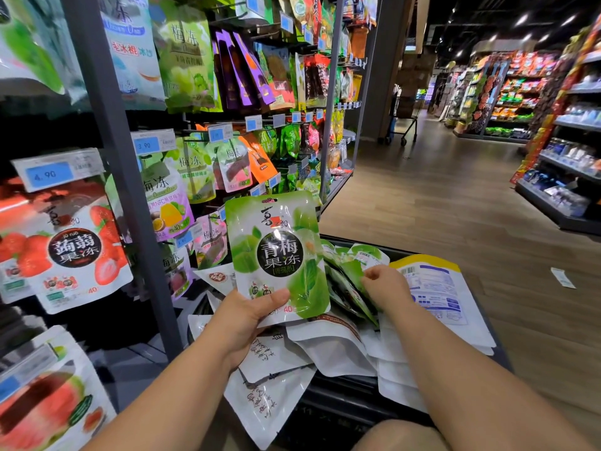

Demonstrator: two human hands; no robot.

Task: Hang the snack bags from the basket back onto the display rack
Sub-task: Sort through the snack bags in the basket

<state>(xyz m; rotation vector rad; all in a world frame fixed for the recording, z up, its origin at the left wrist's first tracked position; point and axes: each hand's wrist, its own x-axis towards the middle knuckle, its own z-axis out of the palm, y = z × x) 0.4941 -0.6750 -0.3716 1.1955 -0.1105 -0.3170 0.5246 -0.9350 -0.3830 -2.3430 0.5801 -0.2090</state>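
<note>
My left hand (pixel 250 315) grips the bottom edge of a green plum-jelly snack bag (pixel 276 255) and holds it upright, front facing me, above the black basket (pixel 341 398). My right hand (pixel 383 283) reaches into the basket with fingers curled on the edge of several more green bags (pixel 353 271) standing on end there. White and brown bags (pixel 328 349) lie flat in the basket under both hands. The display rack (pixel 201 148) with hooks and hanging bags stands to the left, just past the held bag.
A dark grey rack post (pixel 130 196) rises at left, with strawberry and watermelon bags left of it. A large yellow-edged white bag (pixel 435 288) lies on the basket's right side. The wooden aisle floor (pixel 439 196) stretches ahead, with shelves on the right and a cart far back.
</note>
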